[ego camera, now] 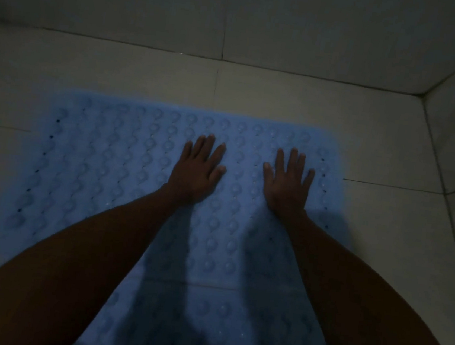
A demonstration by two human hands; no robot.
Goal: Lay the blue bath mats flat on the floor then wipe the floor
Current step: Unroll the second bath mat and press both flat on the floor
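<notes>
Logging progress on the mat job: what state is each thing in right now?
Blue bath mat: spread flat on the floor, bumpy side up.
Left hand: open, palm down on the mat.
Right hand: open, palm down on the mat.
Tiled floor: bare around the mat; wetness unclear.

blue bath mat (112, 176) lies flat on tiled floor (393, 151).

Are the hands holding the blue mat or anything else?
Nothing is held. The left hand and right hand lie open, palms down, fingers spread, flat on top of the blue bath mat.
</notes>
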